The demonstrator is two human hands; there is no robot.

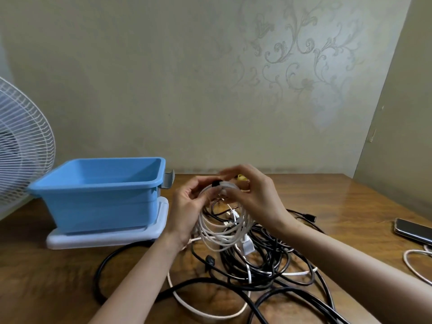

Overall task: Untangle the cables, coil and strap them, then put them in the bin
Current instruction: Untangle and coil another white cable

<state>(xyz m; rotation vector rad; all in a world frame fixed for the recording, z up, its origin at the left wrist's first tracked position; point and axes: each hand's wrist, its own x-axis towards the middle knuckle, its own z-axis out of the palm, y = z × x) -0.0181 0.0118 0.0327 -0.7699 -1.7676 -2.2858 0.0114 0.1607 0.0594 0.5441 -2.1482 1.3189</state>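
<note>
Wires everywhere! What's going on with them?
A person's left grip and right grip hold a coiled white cable above the table, working at a black strap on its top. More black and white cables lie tangled underneath. No cable shows in the blue bin on the left yet.

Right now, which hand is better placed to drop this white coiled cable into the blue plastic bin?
Left, probably. The left hand holds the white coiled cable on the side facing the blue plastic bin. The right hand, pinching the coil's top, is farther away and would have to reach across.
</note>
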